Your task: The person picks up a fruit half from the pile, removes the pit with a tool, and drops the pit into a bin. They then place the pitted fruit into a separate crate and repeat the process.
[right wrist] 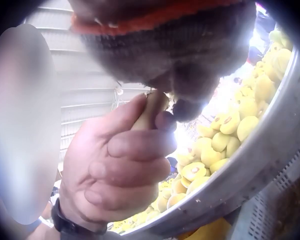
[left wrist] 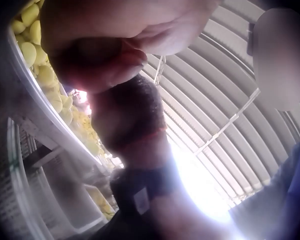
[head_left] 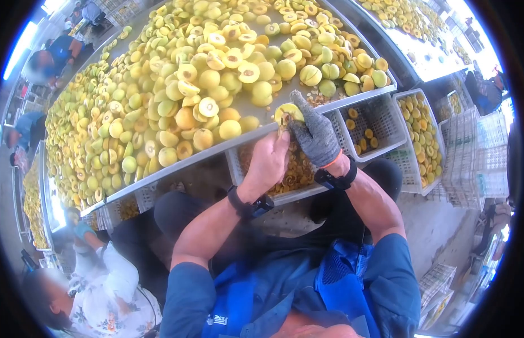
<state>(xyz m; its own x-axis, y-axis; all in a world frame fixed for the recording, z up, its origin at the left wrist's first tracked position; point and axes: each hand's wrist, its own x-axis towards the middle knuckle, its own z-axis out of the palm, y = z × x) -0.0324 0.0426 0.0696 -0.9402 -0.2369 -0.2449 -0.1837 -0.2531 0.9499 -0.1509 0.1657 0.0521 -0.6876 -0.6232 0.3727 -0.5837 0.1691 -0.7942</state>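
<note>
In the head view, my right hand (head_left: 317,135), in a grey knit glove with an orange cuff, holds a yellow peach half (head_left: 289,112) near the table's edge. My bare left hand (head_left: 267,162) is right against it, its thumb and fingertips at the brown middle of the cut face. From the right wrist view, the left fingers curl round a tan, handle-like tool (right wrist: 151,111) whose tip is hidden by the glove. I cannot tell the tool's exact kind. The left wrist view shows both hands close together, dark and blurred, with the fruit hidden.
A metal-edged table (head_left: 177,164) bears a large heap of halved peaches (head_left: 217,79). Below the hands stands a crate of brown scraps (head_left: 235,169). To its right are a crate with a few halves (head_left: 386,121) and a fuller crate (head_left: 439,135). Another person (head_left: 113,281) sits at left.
</note>
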